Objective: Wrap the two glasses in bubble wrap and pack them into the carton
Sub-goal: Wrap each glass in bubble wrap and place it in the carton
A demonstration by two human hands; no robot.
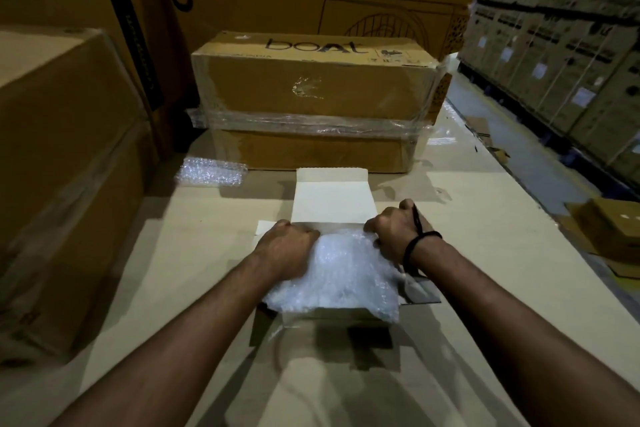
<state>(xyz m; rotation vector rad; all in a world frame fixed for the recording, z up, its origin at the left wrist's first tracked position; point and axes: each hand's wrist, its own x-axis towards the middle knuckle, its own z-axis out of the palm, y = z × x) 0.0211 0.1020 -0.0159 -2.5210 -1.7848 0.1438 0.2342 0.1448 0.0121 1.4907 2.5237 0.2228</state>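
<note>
A small open carton (pixel 330 199) sits in front of me on a cardboard work surface, its white far flap standing up. A crumpled mass of bubble wrap (pixel 341 274) fills the top of the carton and spills over its near edge. My left hand (pixel 289 246) presses down on the left side of the wrap with fingers curled. At the carton's far right corner, my right hand (pixel 393 227) has its fingers dug into the wrap; a black band circles that wrist. No glass is visible; the wrap hides whatever lies under it.
A loose piece of bubble wrap (pixel 211 172) lies at the far left of the surface. A taped "boat" box (pixel 311 97) stands right behind the carton. Large cartons (pixel 62 149) wall the left side. Stacked boxes (pixel 561 62) line an aisle on the right.
</note>
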